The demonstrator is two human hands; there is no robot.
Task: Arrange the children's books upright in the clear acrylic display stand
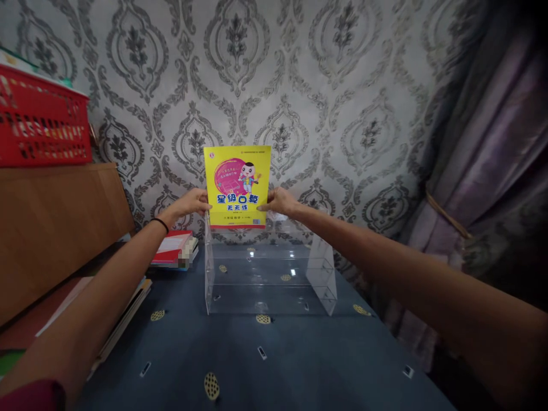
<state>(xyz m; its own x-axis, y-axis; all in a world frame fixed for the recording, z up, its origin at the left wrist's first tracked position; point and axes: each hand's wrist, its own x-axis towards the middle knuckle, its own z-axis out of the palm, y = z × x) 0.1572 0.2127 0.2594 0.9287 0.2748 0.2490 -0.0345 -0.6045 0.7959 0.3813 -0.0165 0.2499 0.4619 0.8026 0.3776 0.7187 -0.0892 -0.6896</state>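
Observation:
Upright in front of the wall is a yellow workbook (237, 185) with a pink oval, a cartoon child and blue Chinese characters on its cover. My left hand (197, 202) grips its left edge low down, a dark band on that wrist. On the opposite edge, my right hand (280, 202) pinches the book with thumb and fingers. Its red bottom edge is at the upper back part of a clear acrylic tiered rack (261, 295); whether it rests on the top tier I cannot tell. The fingers behind the cover are hidden.
A blue patterned cloth (299, 354) covers the table under the rack. Left are a wooden box-like piece (64, 222), a red plastic basket (45, 117) on top, and stacked books (175, 251). A mauve curtain (475, 171) hangs at the right, beside the table edge.

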